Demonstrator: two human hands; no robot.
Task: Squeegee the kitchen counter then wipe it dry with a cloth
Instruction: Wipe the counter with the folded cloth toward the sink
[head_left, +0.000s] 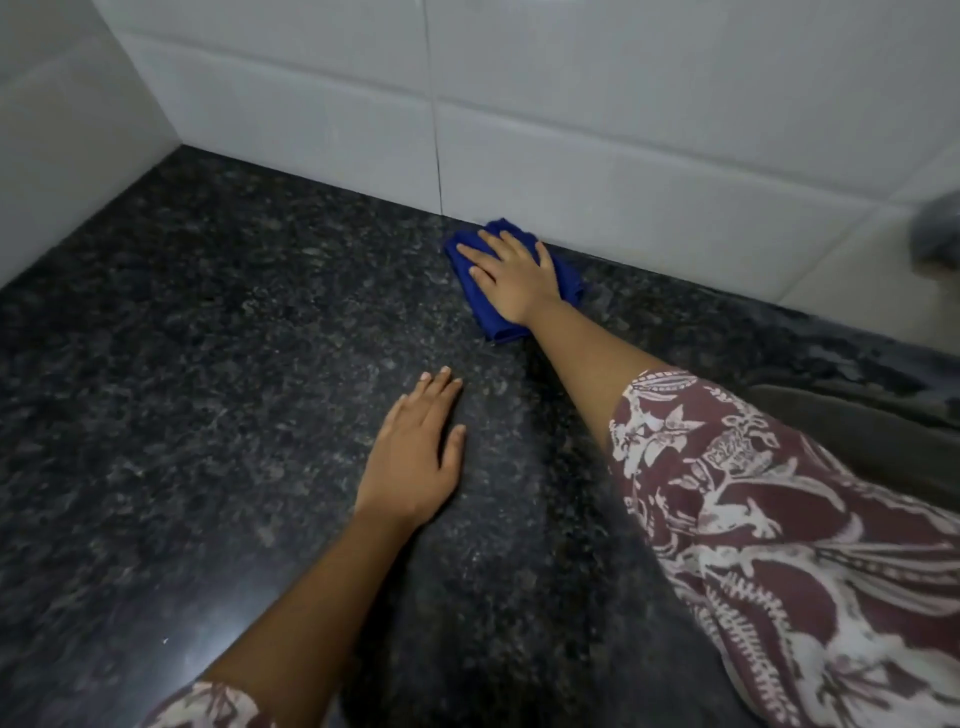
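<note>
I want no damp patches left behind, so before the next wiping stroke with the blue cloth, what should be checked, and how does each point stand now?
1. Right hand flat on the blue cloth: ok.
2. Cloth reaches the foot of the tiled wall: ok, its far edge meets it.
3. Left hand clear of the cloth's path: not ok if the stroke comes toward the body; it rests palm down on the counter.
4. Corner area to the left free of objects: ok.
5. Counter already dry: cannot tell; the dark speckled stone hides moisture.
6. Squeegee put away: cannot tell, none in view.
</note>
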